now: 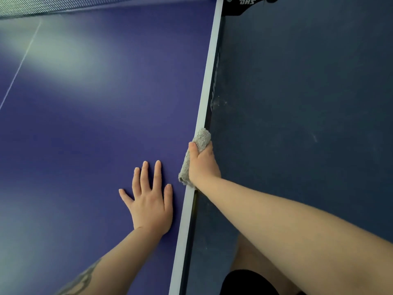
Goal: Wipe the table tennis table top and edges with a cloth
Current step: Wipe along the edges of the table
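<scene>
The blue table tennis table top [89,124] fills the left of the view, and its white side edge [207,86] runs from top to bottom. My right hand [202,165] grips a grey terry cloth [201,139] folded over that edge, thumb on top, fingers hidden down the table's side. My left hand [148,199] rests flat on the top just left of the edge, fingers spread and straight.
The net [63,6] spans the top left, with its black clamp [244,5] at the table's edge. A white centre line [21,62] crosses the far left. Dark blue floor [308,103] lies to the right, and my leg [251,271] shows at the bottom.
</scene>
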Demonstrator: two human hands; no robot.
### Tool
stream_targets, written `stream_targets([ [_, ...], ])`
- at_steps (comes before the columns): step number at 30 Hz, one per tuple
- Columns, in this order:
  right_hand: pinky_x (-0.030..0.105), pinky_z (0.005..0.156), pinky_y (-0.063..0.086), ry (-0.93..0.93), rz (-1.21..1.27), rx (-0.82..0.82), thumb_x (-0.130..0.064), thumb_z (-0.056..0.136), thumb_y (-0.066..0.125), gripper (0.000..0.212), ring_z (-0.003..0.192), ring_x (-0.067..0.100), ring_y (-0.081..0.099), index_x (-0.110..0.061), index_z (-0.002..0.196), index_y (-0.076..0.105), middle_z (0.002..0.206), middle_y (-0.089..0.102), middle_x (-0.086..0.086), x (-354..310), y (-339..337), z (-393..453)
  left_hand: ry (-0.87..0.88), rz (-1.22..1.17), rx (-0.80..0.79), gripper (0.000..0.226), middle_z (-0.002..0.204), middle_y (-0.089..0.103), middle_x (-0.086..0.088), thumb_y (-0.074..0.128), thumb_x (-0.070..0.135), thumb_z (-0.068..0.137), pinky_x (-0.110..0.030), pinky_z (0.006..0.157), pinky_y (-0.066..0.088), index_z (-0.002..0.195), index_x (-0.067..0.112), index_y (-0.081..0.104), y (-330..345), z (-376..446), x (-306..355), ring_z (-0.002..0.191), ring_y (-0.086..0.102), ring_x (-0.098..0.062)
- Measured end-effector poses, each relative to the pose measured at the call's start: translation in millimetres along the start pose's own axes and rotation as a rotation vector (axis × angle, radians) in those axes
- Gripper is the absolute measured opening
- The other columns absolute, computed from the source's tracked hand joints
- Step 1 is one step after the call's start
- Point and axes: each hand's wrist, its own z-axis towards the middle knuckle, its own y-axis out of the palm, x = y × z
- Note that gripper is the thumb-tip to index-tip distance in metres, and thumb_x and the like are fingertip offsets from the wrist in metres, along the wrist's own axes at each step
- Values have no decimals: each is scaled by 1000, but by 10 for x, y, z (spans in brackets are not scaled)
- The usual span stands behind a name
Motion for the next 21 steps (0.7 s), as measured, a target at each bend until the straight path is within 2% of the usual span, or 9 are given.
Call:
stream_targets([
  [2,45,98,47,16,-35,-56,-61,100,24,73,126,31,54,-24,159,3,162,25,-3,124,7,-194,5,-2,-24,60,161,14,-1,15,49,95,-64,113,10,154,38,11,-82,162,61,148,5,-21],
  [5,41,98,47,23,-58,-145,-63,98,26,74,127,27,53,-27,158,3,162,26,-6,347,79,-602,15,-52,-41,55,164,2,2,21,42,101,-65,113,3,153,44,3,-175,674,270,149,-6,-18],
  [8,43,102,45,20,-34,-96,-63,98,26,74,130,27,51,-24,158,6,161,29,-3,175,11,-294,37,-69,-36,54,164,-7,4,15,41,101,-67,113,-4,153,44,-3,-222,1214,559,149,-14,-17],
  [13,48,105,42,-10,54,32,-62,99,28,73,129,31,50,-21,158,11,158,34,1,-445,-241,680,75,-62,17,56,164,-4,5,17,44,101,-62,116,-5,154,40,-1,-215,1537,713,150,-12,-16],
  [17,42,104,43,-41,108,71,-59,99,34,68,131,22,50,-29,157,16,157,36,-5,-240,-100,390,71,-62,20,57,164,-2,6,18,44,100,-62,116,-4,154,41,0,-189,1484,695,150,-11,-16],
  [21,37,105,44,-57,144,50,-59,98,36,66,130,16,50,-33,156,17,152,42,-9,-127,-78,132,77,-44,17,58,164,-3,5,11,46,97,-63,115,-3,154,40,-1,-196,1532,696,150,-11,-17],
])
